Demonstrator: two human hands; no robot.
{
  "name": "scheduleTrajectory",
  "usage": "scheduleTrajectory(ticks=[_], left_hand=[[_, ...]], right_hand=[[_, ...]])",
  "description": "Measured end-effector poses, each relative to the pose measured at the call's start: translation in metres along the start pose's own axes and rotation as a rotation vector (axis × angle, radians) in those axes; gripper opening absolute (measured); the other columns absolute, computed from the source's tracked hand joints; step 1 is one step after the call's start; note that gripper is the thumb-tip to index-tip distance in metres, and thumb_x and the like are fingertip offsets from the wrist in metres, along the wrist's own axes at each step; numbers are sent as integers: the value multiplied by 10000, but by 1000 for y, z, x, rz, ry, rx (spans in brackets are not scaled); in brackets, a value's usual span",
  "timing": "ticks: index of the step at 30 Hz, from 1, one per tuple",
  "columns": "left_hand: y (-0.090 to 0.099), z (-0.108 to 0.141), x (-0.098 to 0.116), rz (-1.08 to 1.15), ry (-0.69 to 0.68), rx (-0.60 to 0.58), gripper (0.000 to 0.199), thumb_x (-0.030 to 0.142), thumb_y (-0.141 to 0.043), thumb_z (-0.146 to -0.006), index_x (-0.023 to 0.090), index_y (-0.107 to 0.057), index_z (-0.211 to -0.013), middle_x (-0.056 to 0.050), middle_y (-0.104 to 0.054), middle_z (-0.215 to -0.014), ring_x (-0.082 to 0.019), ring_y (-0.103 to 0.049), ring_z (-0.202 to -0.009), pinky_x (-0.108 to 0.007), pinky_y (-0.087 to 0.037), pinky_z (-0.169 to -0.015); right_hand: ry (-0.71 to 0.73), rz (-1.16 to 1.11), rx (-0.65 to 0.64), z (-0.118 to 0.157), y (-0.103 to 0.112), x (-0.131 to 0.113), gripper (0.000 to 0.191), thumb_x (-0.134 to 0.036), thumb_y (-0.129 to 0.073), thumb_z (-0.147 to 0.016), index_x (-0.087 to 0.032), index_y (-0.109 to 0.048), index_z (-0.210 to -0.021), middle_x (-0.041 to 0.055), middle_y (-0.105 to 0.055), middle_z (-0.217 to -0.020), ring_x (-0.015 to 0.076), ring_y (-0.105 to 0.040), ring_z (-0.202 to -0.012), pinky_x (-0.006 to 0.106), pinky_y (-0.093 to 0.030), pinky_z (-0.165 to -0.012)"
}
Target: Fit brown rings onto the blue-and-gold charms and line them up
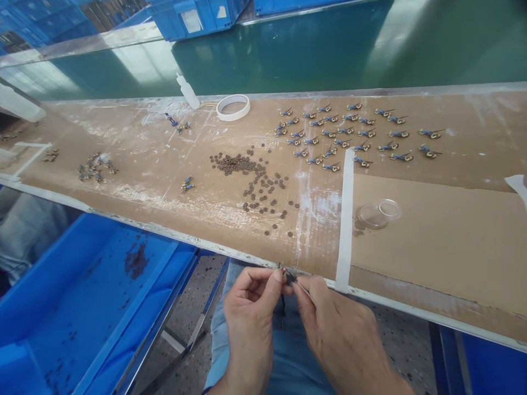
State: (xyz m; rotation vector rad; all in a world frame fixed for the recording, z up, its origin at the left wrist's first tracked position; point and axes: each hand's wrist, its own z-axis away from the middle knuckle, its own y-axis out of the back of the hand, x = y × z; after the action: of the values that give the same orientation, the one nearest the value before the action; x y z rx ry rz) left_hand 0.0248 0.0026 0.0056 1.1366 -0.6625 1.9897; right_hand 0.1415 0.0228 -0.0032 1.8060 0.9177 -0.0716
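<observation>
1. A workshop or factory floor, shown by a long workbench covered in brown cardboard (pixel 140 192).
2. Small painted blue-and-tan figurines (pixel 345 130) spread in loose rows at 2 o'clock; many small round brown discs (pixel 234 163) near the centre.
3. Roll of white tape (pixel 233 116), 11 o'clock.
4. Stackable blue plastic crates (pixel 209 23), 11 o'clock.
5. Speckled grey floor (pixel 202 289), 7 o'clock.

Brown discs (pixel 234 163), white tape roll (pixel 233 116), plain blue crate (pixel 197 17)

Hands (pixel 252 310) (pixel 341 315) close together (fingers (pixel 272 288) pinched)
</observation>
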Motion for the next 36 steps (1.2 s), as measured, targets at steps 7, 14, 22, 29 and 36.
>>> scheduleTrajectory(ticks=[7,14,22,29,36], left_hand=[[-1,3,5,14,22,-4,166,278,-804,-731,154,-701,-690,-4,-705,-634,-108,-660,-622,-205,-552,-669],[0,7,4,-7,71,-8,168,286,-796,-740,156,-700,-698,-7,-704,-623,-109,-657,-619,-200,-544,-664],[-1,8,4,-6,55,-3,162,281,-788,-752,159,-694,-703,-7,-716,-638,-112,-663,-631,-201,-545,-674],[-1,8,5,-23,51,-4,169,283,-781,-758,159,-687,-692,-12,-721,-640,-121,-669,-639,-211,-550,-683],[-1,8,6,-44,51,-2,160,286,-777,-758,165,-693,-695,-17,-731,-656,-138,-683,-649,-231,-558,-696]], right_hand=[[-2,18,-15,-2,2,-3,334,-187,-348,-1044,-207,-472,-735,-77,-480,-495,81,-482,-364,256,-256,-415],[-52,-73,-12,4,1,-1,268,-209,-376,-1048,-182,-517,-822,-74,-547,-529,63,-525,-389,219,-309,-428],[14,-65,-48,1,3,4,273,-216,-382,-1048,-178,-539,-827,-61,-552,-535,72,-532,-407,226,-316,-444],[26,-47,-83,2,3,5,269,-201,-380,-1046,-179,-532,-824,-60,-548,-537,78,-523,-416,230,-305,-455],[45,-21,-79,0,4,5,273,-184,-383,-1039,-189,-514,-800,-66,-523,-525,82,-504,-407,245,-287,-455]])
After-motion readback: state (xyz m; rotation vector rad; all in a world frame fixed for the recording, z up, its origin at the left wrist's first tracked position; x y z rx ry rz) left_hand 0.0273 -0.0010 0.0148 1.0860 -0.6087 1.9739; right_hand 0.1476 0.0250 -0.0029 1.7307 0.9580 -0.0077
